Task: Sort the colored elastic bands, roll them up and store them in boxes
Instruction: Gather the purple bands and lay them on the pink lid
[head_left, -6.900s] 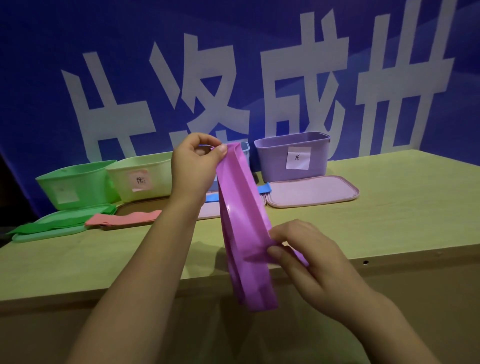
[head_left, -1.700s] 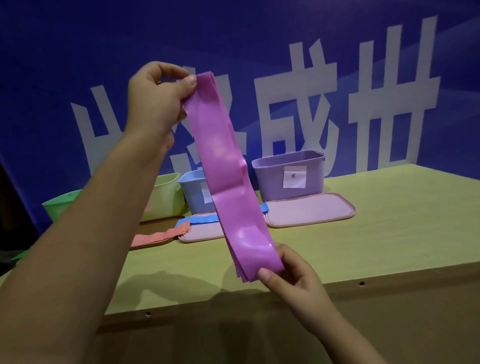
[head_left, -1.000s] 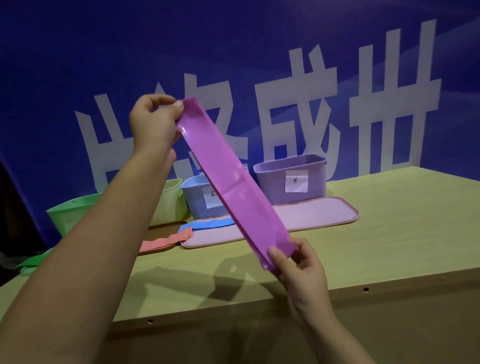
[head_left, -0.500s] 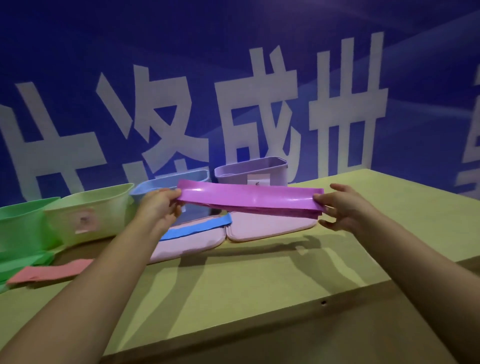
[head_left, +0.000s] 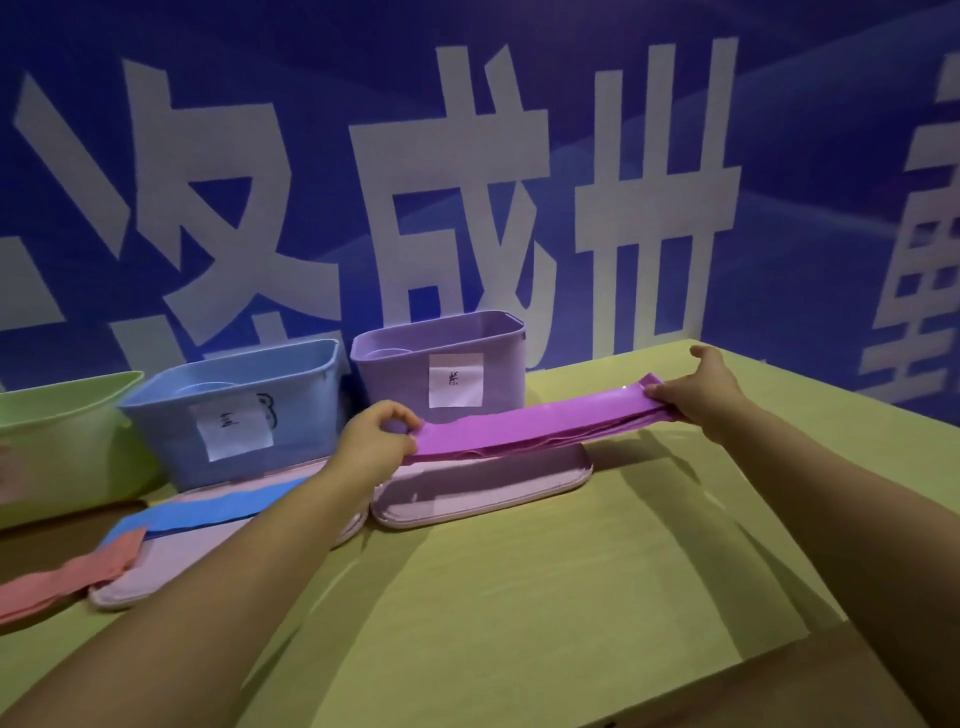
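A folded purple elastic band (head_left: 535, 426) stretches level between my hands, just above the pink lid (head_left: 483, 488) and in front of the purple box (head_left: 441, 358). My left hand (head_left: 376, 441) pinches its left end. My right hand (head_left: 701, 387) pinches its right end, fingers out along the band. A blue band (head_left: 208, 512) lies across another lid in front of the blue box (head_left: 234, 400). A pink band (head_left: 62, 579) lies at the far left.
A light green box (head_left: 57, 441) stands left of the blue box. The second lid (head_left: 171, 566) lies under the blue band. The wooden table (head_left: 519, 597) ends at a front edge near me. A blue banner wall stands behind the boxes.
The band went from hanging upright between my hands to lying level. Both hands have carried it forward and down, close over the pink lid by the purple box.
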